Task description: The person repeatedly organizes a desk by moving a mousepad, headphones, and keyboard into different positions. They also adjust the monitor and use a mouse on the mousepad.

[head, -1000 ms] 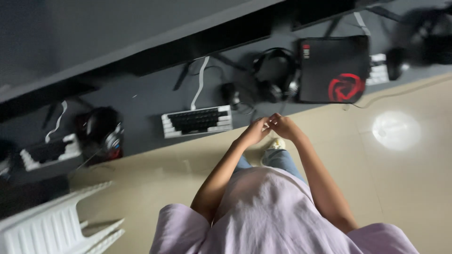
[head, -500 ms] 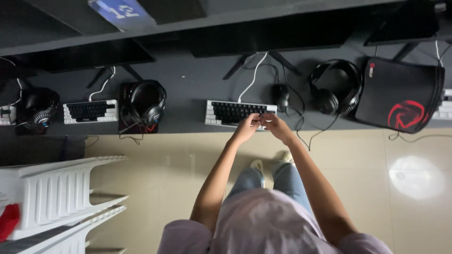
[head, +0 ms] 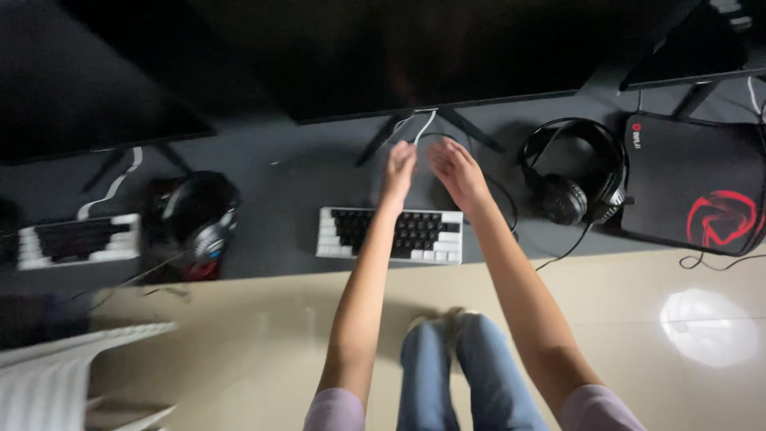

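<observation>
Both my arms reach forward over a black-and-white keyboard (head: 389, 235) on a dark grey desk (head: 295, 183). My left hand (head: 400, 165) and my right hand (head: 455, 168) hover side by side beyond the keyboard, near the stand of a dark monitor (head: 415, 56) and a white cable (head: 423, 126). The fingers of both hands are stretched out and hold nothing. A mouse behind my right hand is mostly hidden.
Black headphones (head: 576, 175) and a black mouse pad with a red emblem (head: 702, 191) lie to the right. Further left are another headset (head: 199, 215), a second keyboard (head: 76, 239) and a second monitor (head: 80, 88). A white rack (head: 56, 383) stands low left on the beige floor.
My hands, joined together over the keyboard before, have parted and reached further forward toward the monitor stand. The view has moved closer to the desk.
</observation>
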